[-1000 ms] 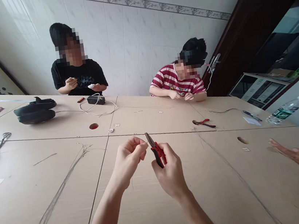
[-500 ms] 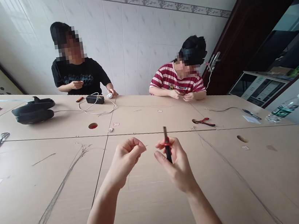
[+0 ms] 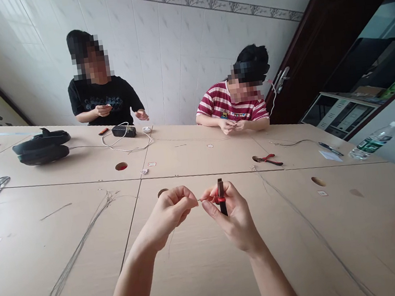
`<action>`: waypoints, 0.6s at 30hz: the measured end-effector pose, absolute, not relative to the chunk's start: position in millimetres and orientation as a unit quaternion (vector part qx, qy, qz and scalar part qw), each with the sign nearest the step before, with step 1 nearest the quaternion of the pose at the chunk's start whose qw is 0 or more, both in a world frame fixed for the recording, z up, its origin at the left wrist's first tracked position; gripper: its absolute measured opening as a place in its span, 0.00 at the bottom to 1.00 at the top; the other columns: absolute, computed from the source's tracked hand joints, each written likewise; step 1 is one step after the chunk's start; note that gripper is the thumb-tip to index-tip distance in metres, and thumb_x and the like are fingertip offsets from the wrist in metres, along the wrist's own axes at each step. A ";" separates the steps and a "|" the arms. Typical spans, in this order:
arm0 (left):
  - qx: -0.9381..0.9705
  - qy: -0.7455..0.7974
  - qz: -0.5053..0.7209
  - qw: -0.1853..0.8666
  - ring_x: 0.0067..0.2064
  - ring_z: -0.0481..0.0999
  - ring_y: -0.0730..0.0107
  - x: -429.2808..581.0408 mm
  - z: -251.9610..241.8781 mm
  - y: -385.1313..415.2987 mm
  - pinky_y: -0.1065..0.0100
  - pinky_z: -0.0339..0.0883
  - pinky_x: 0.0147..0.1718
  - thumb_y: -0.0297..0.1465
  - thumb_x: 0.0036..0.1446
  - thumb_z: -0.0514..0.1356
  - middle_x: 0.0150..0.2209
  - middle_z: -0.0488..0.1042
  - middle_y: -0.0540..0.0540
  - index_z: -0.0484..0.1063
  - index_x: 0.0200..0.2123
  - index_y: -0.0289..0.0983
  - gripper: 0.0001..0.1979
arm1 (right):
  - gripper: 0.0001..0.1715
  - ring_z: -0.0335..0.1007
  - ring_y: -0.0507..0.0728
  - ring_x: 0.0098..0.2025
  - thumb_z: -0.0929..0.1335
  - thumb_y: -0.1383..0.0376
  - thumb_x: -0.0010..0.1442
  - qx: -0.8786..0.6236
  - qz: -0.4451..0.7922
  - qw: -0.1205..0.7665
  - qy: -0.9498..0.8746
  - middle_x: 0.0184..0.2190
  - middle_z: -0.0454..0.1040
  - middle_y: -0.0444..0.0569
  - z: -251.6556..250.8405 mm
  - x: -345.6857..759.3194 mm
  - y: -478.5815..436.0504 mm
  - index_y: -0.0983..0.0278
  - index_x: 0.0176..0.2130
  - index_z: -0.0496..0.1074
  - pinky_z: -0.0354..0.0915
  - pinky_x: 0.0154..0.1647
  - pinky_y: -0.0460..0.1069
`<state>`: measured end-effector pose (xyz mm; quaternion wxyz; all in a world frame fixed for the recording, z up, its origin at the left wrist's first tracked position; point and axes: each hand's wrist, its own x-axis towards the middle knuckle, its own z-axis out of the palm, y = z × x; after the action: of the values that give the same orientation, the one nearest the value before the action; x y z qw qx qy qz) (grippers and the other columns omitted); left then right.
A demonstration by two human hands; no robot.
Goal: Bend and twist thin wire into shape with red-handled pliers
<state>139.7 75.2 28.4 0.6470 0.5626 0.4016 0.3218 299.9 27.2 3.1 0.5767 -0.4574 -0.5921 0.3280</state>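
My left hand (image 3: 168,215) is closed in a pinch on a thin wire (image 3: 199,200), whose short tip pokes out past the fingertips. A faint strand (image 3: 171,243) trails down below this hand. In my right hand (image 3: 234,221) is a pair of pliers (image 3: 221,188) with red and black handles, jaws pointing up and away from me. The thumb and forefinger of the right hand meet at the wire tip, almost touching the left fingertips. Much of the pliers' handles is hidden in the palm.
Long wire bundles lie left (image 3: 78,251) and right (image 3: 300,212) on the table. Farther off are another pair of pliers (image 3: 270,160), a black case (image 3: 42,148), a white cable (image 3: 142,147) and a water bottle (image 3: 376,142). Two people sit opposite, hands at the table.
My right fingers have closed in to the wire tip, and the gap between my hands has narrowed. The pliers have tipped slightly. The co-worker in black has lifted a hand off a white round object.
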 end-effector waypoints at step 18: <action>0.480 0.385 0.469 0.634 0.44 0.78 0.63 110.6 29.0 87.7 0.66 0.71 0.46 0.38 0.60 0.60 0.40 0.80 0.41 0.77 0.34 0.33 0.13 | 0.06 0.66 0.54 0.37 0.68 0.64 0.62 -0.500 0.288 0.572 -0.583 0.34 0.71 0.43 -4.6 306.9 30.8 0.58 0.37 0.64 0.61 0.43 0.52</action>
<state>110.6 87.7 29.0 0.6338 0.4801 0.3850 0.4685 306.9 30.8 -4.6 0.5720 -0.5005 -0.5826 0.2879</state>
